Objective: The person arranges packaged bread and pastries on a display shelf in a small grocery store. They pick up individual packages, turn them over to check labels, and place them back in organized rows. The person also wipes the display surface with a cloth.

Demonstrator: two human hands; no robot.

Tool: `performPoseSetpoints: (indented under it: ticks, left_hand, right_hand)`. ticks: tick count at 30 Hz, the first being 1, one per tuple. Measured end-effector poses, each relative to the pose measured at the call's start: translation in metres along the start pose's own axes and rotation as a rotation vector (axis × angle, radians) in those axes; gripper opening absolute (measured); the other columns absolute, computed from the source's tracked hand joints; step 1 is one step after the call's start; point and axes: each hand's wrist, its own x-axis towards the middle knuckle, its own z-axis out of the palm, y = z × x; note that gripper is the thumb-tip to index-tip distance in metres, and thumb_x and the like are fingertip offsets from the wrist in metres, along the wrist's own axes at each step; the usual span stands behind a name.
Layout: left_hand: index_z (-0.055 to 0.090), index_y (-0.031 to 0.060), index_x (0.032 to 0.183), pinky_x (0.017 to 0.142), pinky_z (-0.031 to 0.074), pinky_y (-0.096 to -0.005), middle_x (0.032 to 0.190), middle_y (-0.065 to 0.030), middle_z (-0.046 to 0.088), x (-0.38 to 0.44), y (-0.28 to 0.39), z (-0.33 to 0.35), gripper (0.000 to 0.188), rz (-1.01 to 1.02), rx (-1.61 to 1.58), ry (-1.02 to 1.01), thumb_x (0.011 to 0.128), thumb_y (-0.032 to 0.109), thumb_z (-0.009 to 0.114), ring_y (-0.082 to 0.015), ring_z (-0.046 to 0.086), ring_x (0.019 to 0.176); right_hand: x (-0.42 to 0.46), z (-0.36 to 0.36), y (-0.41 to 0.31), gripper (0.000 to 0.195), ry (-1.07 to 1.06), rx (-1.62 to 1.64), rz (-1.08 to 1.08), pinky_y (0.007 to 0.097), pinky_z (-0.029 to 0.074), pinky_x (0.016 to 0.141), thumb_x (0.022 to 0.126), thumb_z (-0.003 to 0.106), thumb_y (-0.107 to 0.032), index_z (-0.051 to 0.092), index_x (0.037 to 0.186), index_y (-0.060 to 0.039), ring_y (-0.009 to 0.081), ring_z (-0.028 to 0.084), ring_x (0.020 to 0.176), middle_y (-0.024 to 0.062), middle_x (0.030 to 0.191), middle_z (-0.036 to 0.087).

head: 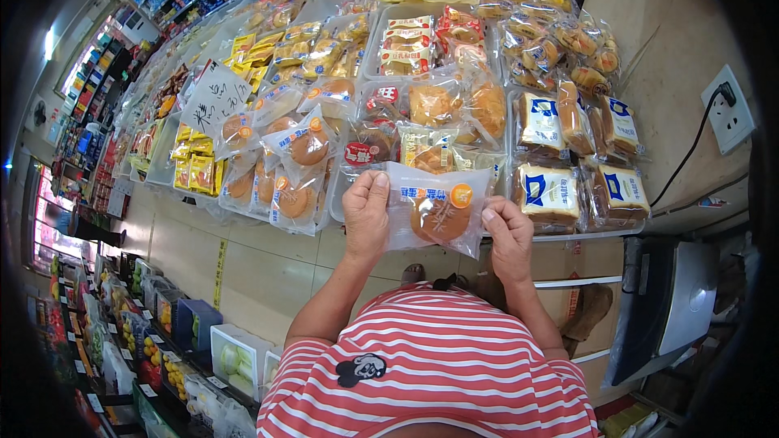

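Observation:
A round brown cake in a clear plastic packet (439, 214) is held up flat in front of me. My left hand (367, 210) pinches the packet's left edge between thumb and fingers. The right edge is gripped by my right hand (508, 232) the same way. Just behind the packet lie wrapped pastries (427, 149) in a clear plastic bin. Similar packaged round cakes (307, 146) are heaped to the left of it. Bags of sliced bread (548, 191) stand in the bin on the right.
More bins hold red-and-white wrapped buns (406, 45) and yellow packets (201, 164). A handwritten card (216, 97) leans over the bins. A wall socket (728, 109) with a plugged-in black cable is at right. Produce shelves (158, 347) stand lower left; a person (79, 226) is far left.

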Motion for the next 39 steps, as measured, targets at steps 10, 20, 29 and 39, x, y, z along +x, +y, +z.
performPoseSetpoints:
  ticks: [10,20,29,39]
  left_hand:
    - [0.054,0.0006,0.077,0.05,0.028,-0.0161,0.065,0.007,0.044,-0.006,0.006,0.003,0.02,-0.09,0.065,-0.08,0.087,0.016,0.045,-0.0004,0.034,0.058]
    - [0.052,-0.0018,0.089,0.068,0.043,-0.0228,0.084,-0.0043,0.057,-0.004,-0.009,0.003,0.017,-0.193,-0.186,-0.091,0.087,0.01,0.041,-0.0088,0.053,0.075]
    - [0.052,-0.0002,0.093,0.067,0.043,-0.0226,0.084,-0.0031,0.057,-0.003,-0.011,0.004,0.017,-0.181,-0.329,-0.006,0.087,0.013,0.042,-0.0077,0.053,0.074]
    - [0.051,0.0008,0.096,0.073,0.044,-0.0254,0.091,-0.0046,0.056,-0.008,-0.01,0.008,0.021,-0.223,-0.381,-0.025,0.089,0.017,0.04,-0.0104,0.053,0.081]
  right_hand:
    - [0.0,0.003,-0.002,0.013,0.107,-0.005,0.042,0.018,0.033,0.059,0.084,0.047,-0.012,0.051,0.083,0.001,0.0041,0.038,0.065,-0.0021,0.071,0.047]
    - [0.007,0.005,-0.004,0.013,0.063,-0.029,0.024,0.0181,0.036,0.057,0.084,0.048,-0.011,0.053,0.084,0.002,0.0035,0.043,0.064,-0.0016,0.071,0.049]
    - [0.008,0.01,0.001,0.005,0.003,-0.303,-0.179,0.0195,0.04,0.05,0.071,0.053,0.001,0.051,0.074,0.0044,0.0069,0.048,0.06,0.0072,0.086,0.054]
    - [0.009,0.009,-0.006,0.005,0.04,-0.244,-0.159,0.02,0.033,0.051,0.074,0.046,0.003,0.05,0.072,0.0053,0.0066,0.041,0.058,0.0047,0.073,0.051]
